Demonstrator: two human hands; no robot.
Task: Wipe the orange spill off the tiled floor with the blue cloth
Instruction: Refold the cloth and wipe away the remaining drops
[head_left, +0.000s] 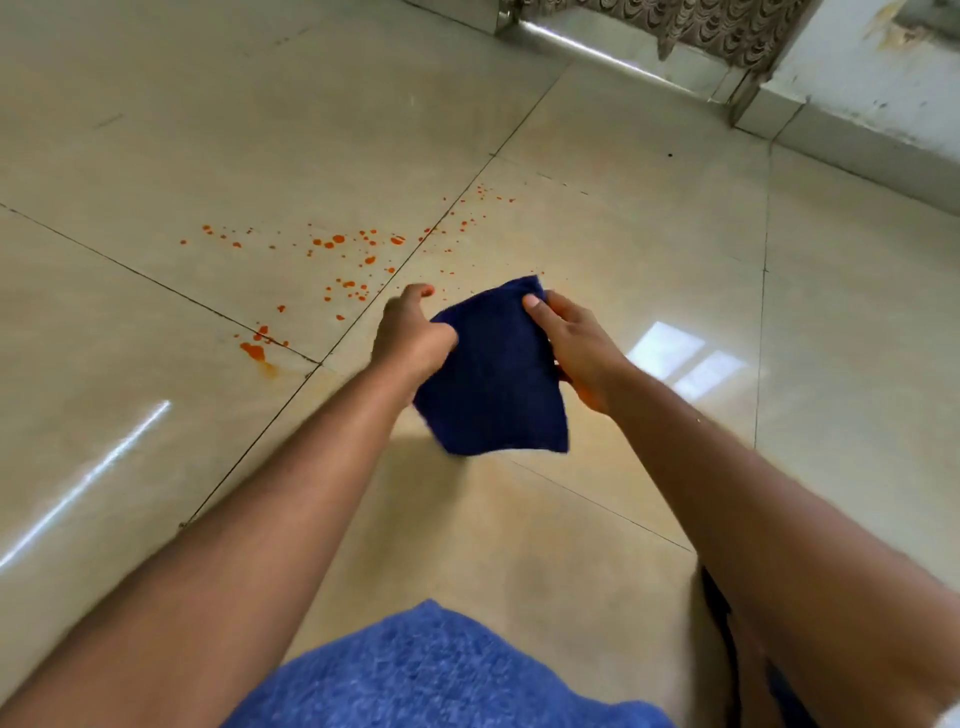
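Cloth (493, 374), soft and light, hangs pinched at its top corners by left hand (410, 338) and right hand (576, 343), near the orange spill (337, 249).

The person has 2 bare arms with no sleeves on them. The left hand (410, 338) and the right hand (576, 348) wear no gloves, rings or watch. Low in the view is a blue piece of clothing (441, 675) with a soft, speckled weave. A dark strip (722, 613) shows beside the right arm.
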